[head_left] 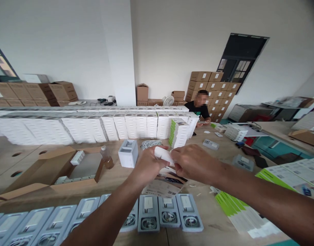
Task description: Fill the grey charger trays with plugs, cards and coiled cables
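Over the table, my left hand [146, 167] is closed around a smooth white block [162, 154], similar in look to the white chargers in the trays. The fingers of my right hand [190, 159] are pinched at its right end; whatever small part they grip is hidden. Beneath both hands lie printed leaflets [163, 188]. Nearer me, a row of pale blue trays [148, 213] each holds a white charger above a coiled cable. Behind my left hand stand a stack of empty trays [128, 153] and a bundle of white cables [151, 144].
An open cardboard box [70, 167] and a bottle [107, 158] stand at left. White boxes [133, 124] form a long wall across the table. Green-edged boxes [239, 208] lie at right. Across the table sits a person [201, 109]. Cartons [218, 90] are stacked behind.
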